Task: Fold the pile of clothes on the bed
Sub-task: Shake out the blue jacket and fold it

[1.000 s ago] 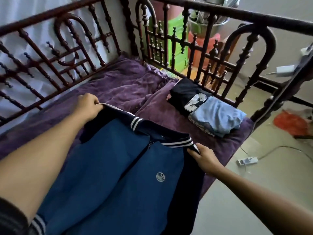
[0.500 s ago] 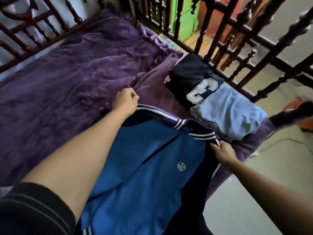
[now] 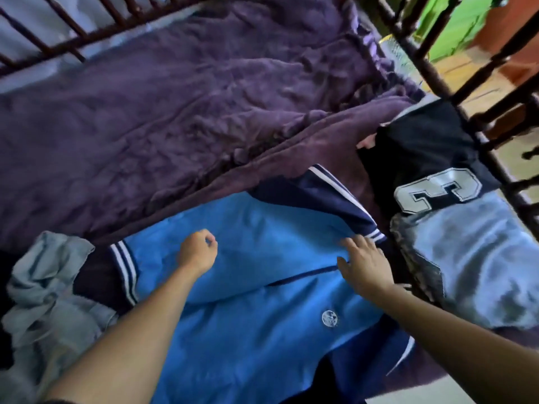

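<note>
A blue zip jacket [image 3: 256, 301] with navy, white-striped collar and cuffs lies spread front-up on the bed, a round badge on its chest. My left hand [image 3: 198, 252] hovers over the jacket's upper chest with its fingers curled and nothing in them. My right hand [image 3: 364, 263] lies flat with spread fingers on the jacket next to the collar, by the top of the zip. Right of the jacket sits a folded stack: a black garment with a white number 3 [image 3: 423, 153] and a pale blue folded garment [image 3: 478, 258].
A crumpled grey garment [image 3: 43, 290] lies at the left beside the jacket's sleeve. A wrinkled purple blanket [image 3: 175, 112] covers the bed. Dark wooden railings [image 3: 495, 91] run along the far and right sides; floor shows beyond them.
Both hands have let go of the jacket's collar. The jacket now lies flat; my left hand has drawn back over the chest and my right hand has spread flat near the collar. The view has tilted down.
</note>
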Demonstrator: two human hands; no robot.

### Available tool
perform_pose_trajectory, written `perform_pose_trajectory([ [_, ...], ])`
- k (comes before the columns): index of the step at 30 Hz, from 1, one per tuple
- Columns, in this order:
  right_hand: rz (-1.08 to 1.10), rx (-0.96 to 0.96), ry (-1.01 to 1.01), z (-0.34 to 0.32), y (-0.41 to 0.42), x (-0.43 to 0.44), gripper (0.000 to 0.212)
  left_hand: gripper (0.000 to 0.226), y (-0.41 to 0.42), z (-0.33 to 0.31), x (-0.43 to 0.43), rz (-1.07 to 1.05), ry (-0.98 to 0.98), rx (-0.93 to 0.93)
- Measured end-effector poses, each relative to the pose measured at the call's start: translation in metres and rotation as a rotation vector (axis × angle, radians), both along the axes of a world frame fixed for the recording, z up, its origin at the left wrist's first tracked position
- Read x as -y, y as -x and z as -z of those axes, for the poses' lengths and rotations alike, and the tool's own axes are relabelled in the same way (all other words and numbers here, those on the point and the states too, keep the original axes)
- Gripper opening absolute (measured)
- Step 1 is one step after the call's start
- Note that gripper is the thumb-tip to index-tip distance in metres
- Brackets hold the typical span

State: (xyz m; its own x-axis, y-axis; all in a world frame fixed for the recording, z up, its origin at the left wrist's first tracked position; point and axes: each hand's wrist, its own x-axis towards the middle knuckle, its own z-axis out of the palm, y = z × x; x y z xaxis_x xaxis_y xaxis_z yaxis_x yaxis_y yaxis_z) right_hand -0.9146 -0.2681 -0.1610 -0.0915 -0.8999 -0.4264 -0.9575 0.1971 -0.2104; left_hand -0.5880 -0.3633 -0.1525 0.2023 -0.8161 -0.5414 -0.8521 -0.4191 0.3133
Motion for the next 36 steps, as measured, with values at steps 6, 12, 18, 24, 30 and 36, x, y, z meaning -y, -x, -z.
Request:
perform_pose_trajectory([
  [6, -0.218, 0.316, 0.428, 0.005, -0.082, 0.131, 0.015, 0.019, -0.068, 0.033, -0.010, -0.025, 0.014, 0.123],
  [12, -0.046, 0.036, 0.045, 0.056, -0.093, 0.210, 0.048, 0.049, -0.117, 0.076, 0.027, 0.108, 0.201, 0.286],
  [18, -0.447, 0.273, 0.375, 0.070, -0.100, 0.063, 0.014, 0.072, -0.125, 0.109, 0.045, 0.370, 0.131, 0.433],
  [24, -0.328, 0.290, 0.050, 0.076, -0.096, -0.023, 0.010, 0.015, -0.139, 0.108, -0.015, 0.360, 0.169, 0.365],
  [30, -0.016, 0.303, 0.347, 0.058, -0.125, 0.064, 0.049, 0.054, -0.149, 0.115, -0.023, 0.367, 0.072, 0.422],
  [36, 0.168, 0.268, -0.183, 0.069, -0.129, 0.152, 0.024, 0.014, -0.143, 0.106, -0.020, 0.272, 0.205, 0.408],
])
